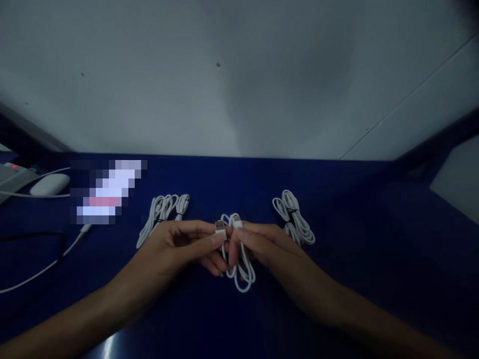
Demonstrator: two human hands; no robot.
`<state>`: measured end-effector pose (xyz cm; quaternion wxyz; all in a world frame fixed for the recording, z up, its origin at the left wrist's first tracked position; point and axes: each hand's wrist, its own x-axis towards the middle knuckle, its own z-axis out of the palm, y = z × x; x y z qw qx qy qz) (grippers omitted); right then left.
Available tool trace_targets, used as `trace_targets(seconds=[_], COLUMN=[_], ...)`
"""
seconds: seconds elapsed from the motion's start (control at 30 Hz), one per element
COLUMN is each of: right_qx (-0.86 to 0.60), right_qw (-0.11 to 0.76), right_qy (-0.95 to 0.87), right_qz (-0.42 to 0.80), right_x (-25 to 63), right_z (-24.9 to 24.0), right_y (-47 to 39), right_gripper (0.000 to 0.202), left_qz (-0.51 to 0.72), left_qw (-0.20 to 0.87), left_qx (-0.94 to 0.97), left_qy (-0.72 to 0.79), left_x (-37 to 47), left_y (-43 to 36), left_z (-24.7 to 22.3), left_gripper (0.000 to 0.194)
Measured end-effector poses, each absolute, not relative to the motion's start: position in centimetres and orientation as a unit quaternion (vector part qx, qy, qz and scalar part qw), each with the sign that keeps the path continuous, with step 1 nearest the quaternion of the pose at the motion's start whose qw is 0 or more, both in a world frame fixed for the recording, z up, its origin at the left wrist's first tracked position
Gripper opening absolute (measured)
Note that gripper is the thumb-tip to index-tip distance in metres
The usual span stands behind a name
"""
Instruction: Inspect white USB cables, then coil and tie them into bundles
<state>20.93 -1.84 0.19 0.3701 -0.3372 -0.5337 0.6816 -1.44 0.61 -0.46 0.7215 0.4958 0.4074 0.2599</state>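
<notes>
A looped white USB cable [245, 279] is held between both hands at the lower centre. My left hand [187, 247] pinches its USB plug between thumb and forefinger, metal end up. Right beside it, my right hand [267, 244] grips the cable's other connector with thumb and fingers. The cable's loops hang below the fingertips. Behind my left hand lie bundled white cables [181, 204] with dark ties. Beyond my right hand rests another group of bundled white cables [295, 219], also tied in black.
On the blue table [232, 179] at the left are a pixelated bright object [112, 192] with a cable plugged in, a white rounded device [50, 185] and a power strip [15, 174] with a red light. A pale wall [168, 99] rises behind.
</notes>
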Motion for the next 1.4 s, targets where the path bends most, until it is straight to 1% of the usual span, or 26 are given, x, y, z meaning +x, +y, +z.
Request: trace_targets(seconds=[0.63, 0.7, 0.8, 0.9, 1.07, 1.23, 1.4], right_qx=[-0.349, -0.340, -0.301, -0.278, -0.235, -0.241, -0.254], right_qw=[0.363, 0.362, 0.373, 0.377, 0.387, 0.401, 0.432], right_qy=[-0.523, -0.522, -0.518, -0.477, -0.434, -0.409, -0.392], right_qz=[0.688, 0.693, 0.709, 0.744, 0.779, 0.784, 0.771], right_x=[20.9, 21.0, 21.0, 20.9, 20.8, 20.7, 20.6], right_z=[-0.1, -0.5, -0.9, -0.7, -0.1, -0.4, -0.7], right_y=[-1.7, -1.5, -1.4, -1.6, -2.0, -2.2, -2.2], right_gripper=[0.045, 0.048, 0.060, 0.055, 0.040, 0.035, 0.026], left_qz=[0.263, 0.264, 0.274, 0.293, 0.312, 0.341, 0.346], left_qw=[0.726, 0.727, 0.731, 0.743, 0.772, 0.790, 0.783], left_qx=[0.488, 0.488, 0.485, 0.466, 0.432, 0.400, 0.406], left_qy=[0.406, 0.404, 0.393, 0.380, 0.346, 0.316, 0.321], left_x=[-1.5, -1.5, -1.4, -1.5, -1.8, -1.9, -1.9], left_y=[0.6, 0.5, 0.4, 0.2, 0.0, -0.1, -0.1], left_z=[-0.4, -0.4, -0.5, -0.4, -0.3, -0.2, -0.2], left_gripper=[0.024, 0.024, 0.028, 0.034, 0.040, 0.028, 0.028])
